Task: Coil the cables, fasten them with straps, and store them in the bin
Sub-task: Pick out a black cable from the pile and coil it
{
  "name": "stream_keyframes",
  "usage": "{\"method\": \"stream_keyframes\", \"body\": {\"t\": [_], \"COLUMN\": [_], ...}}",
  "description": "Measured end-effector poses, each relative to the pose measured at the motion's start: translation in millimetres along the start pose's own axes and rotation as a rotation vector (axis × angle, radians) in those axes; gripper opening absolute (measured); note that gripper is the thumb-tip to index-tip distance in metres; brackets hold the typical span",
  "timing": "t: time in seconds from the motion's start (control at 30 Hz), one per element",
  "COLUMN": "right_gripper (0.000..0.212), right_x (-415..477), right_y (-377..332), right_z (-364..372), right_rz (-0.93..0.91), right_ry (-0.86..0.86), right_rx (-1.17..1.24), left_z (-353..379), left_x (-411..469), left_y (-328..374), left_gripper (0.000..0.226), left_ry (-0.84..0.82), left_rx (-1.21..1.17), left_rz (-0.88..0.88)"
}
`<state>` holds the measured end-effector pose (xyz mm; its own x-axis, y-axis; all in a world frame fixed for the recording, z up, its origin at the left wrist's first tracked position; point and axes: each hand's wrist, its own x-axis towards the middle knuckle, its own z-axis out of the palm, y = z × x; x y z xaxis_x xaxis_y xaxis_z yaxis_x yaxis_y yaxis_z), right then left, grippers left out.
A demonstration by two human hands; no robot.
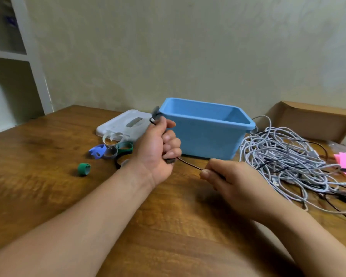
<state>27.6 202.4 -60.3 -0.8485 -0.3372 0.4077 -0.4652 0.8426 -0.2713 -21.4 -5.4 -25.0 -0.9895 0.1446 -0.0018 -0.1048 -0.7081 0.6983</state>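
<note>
Centre frame, the left hand (158, 150) grips a thin dark cable (190, 164) that slants down-right into the pinching right hand (226, 176).

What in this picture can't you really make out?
Head view:
Black cable: any coils are hidden inside the curled fingers of the left hand.
Blue bin: floor hidden by its near wall.
Cable pile: tangled and cut off by the right edge, so no count.
</note>
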Motion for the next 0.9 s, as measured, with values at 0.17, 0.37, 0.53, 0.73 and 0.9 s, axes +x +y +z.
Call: {"method": "stream_keyframes", "body": {"t": [0.17,0.37,0.53,0.73,0.9], "right_gripper": [0.011,0.013,0.019,0.017,0.011], "right_x": [1,4,2,4,1], "right_y": [16,0,-2,-4,2], "right_z": [-18,-11,-14,-14,-18], "right_rz": [0.043,-0.028,0.084,0.147,0.17], "right_ry": [0.055,0.301,0.397,0.396,0.277], "right_rx": [-0.006,0.048,0.227,0.338,0.384], "left_z": [-5,-3,2,-1,0], "left_x": [-5,-15,-22,-21,-15], "left_y": [-2,-27,-25,-28,-20], "left_gripper": [0.029,0.025,0.015,0.021,0.02], "left_ry": [-0.073,-0.326,-0.488,-0.419,-0.302], "left_rx": [0.68,1.227,1.296,1.185,0.669], "left_rz": [0.282,0.28,0.123,0.201,0.076]}}
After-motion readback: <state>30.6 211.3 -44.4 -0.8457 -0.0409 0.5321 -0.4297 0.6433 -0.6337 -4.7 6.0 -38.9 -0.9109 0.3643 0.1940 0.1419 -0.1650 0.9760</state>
